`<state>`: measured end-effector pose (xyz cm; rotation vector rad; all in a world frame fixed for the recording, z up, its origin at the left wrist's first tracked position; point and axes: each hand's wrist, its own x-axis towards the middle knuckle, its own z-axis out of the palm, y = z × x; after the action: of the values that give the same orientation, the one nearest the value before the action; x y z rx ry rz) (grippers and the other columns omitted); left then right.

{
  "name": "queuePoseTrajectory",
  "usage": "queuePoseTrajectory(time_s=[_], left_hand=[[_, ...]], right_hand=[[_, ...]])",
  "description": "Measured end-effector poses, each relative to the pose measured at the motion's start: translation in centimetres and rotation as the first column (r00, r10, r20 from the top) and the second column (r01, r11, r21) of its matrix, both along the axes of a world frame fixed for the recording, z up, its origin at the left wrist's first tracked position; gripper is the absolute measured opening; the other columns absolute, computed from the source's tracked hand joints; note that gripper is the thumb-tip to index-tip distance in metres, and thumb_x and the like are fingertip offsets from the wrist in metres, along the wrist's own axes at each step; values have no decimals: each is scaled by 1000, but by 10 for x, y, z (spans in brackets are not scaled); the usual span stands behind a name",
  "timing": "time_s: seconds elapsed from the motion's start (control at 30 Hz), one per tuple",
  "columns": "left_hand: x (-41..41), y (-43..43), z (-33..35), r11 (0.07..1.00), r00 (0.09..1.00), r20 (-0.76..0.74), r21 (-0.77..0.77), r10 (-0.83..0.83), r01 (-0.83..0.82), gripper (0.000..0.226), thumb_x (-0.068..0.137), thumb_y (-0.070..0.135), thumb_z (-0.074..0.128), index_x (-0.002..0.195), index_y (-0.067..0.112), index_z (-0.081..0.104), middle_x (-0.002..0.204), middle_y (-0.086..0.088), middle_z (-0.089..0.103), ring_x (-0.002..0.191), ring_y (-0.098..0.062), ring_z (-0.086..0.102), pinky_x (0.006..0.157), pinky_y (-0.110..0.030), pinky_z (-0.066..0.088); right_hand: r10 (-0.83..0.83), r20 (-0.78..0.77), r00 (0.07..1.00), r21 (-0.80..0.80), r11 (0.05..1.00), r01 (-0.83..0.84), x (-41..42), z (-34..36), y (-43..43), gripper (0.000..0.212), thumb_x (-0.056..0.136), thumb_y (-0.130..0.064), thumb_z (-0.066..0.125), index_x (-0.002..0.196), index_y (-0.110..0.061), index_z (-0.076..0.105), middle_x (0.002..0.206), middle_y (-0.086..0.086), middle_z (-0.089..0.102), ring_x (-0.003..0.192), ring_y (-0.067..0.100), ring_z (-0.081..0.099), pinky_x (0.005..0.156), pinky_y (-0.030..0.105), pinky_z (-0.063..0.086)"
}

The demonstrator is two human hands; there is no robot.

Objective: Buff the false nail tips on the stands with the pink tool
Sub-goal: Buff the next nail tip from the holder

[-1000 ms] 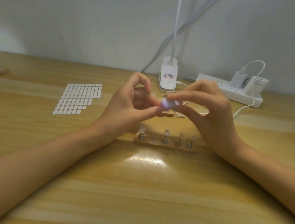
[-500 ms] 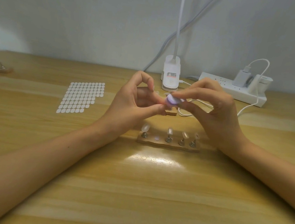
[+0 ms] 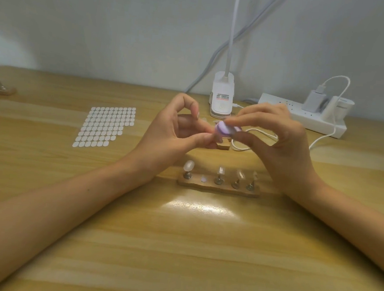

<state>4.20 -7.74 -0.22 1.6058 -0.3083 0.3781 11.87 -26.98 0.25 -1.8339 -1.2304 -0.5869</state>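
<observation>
Still aloft over the wooden strip of metal stands (image 3: 217, 189), my right hand (image 3: 278, 147) pinches the small pink oval buffing tool (image 3: 224, 129), barely shifted, against a hidden nail stand pinched in my left hand (image 3: 173, 134); four clear false nail tips (image 3: 189, 165) await buffing

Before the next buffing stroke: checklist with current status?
1. Pink tool in right hand grip: ok.
2. What the left hand pinches beside the tool: cannot tell, fingers hide it.
3. Tool face in contact with a workpiece: cannot tell, blurred.
4. Wooden base flat on table: ok.
5. Every slot filled: not ok. The second slot from the left is bare; four stands carry tips.
</observation>
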Motion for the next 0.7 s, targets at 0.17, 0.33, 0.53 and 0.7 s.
queuePoseTrajectory(time_s=[0.17, 0.33, 0.53, 0.7], left_hand=[[1, 1, -1, 999, 1000, -2, -17, -29, 29, 35, 86, -2, 70, 95, 13, 39, 86, -4, 78, 86, -20, 76, 78, -29, 59], [2, 3, -1, 998, 998, -3, -20, -64, 64, 36, 80, 10, 74, 95, 16, 42, 86, 0, 78, 85, -17, 75, 80, -27, 57], [2, 3, -1, 995, 997, -12, -55, -80, 79, 34, 80, 9, 72, 95, 15, 42, 84, -1, 78, 83, -18, 75, 78, -27, 58], [1, 2, 0, 992, 996, -31, -96, -82, 78, 34, 80, 3, 69, 94, 15, 41, 86, -7, 78, 82, -23, 76, 78, -28, 59]], right_hand=[[-15, 11, 1000, -17, 1000, 15, -1, 2, 0, 17, 87, -25, 71, 104, -25, 70, 98, -1, 69, 92, 31, 59, 81, 40, 44], [11, 76, 997, -11, 1000, -11, -8, 1, 4, 18, 86, -33, 71, 102, -25, 71, 93, -1, 66, 86, 25, 56, 77, 45, 45], [9, 68, 998, 25, 1000, -11, -7, 2, 1, 18, 89, -34, 69, 102, -22, 71, 92, 4, 68, 84, 26, 59, 75, 52, 47], [-65, 21, 998, 0, 998, 65, 3, 0, -3, 14, 89, -18, 74, 101, -12, 75, 94, 5, 69, 86, 29, 59, 76, 53, 48]])
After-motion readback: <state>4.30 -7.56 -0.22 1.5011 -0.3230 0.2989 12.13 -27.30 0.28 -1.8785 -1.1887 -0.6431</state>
